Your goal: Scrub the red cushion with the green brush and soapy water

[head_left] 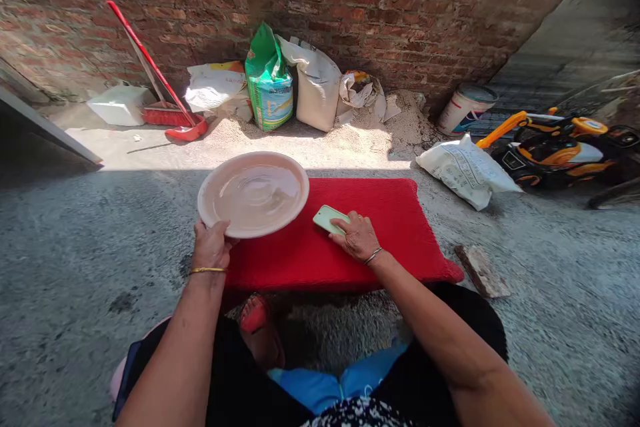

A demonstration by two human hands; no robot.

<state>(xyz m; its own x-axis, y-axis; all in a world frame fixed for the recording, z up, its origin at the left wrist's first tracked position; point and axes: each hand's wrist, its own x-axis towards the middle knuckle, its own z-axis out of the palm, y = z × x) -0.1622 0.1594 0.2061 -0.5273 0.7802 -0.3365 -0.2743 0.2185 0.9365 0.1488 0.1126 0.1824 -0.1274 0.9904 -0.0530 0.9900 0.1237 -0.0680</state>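
My left hand (212, 245) grips the near left rim of a round, pale pink basin (207, 203), thumb on top of the edge. Clear water (260, 187) with ripples fills its bottom. The basin is over the left part of a low surface covered in red cloth (395, 240); whether it rests there or is raised a little, I cannot tell. On the cloth to the right, my right hand (357, 237) is closed around a flat, light green oblong with rounded corners (327, 217). A small dark spot shows near its far end; its underside is hidden.
By the brick wall stand a red broom and dustpan (185, 130), a white foam box (120, 105), a green bag (270, 87) and a white sack (317, 90). Rightward are a bucket (465, 110), another sack (467, 170), a toy digger (560, 150) and a brick piece (481, 271).
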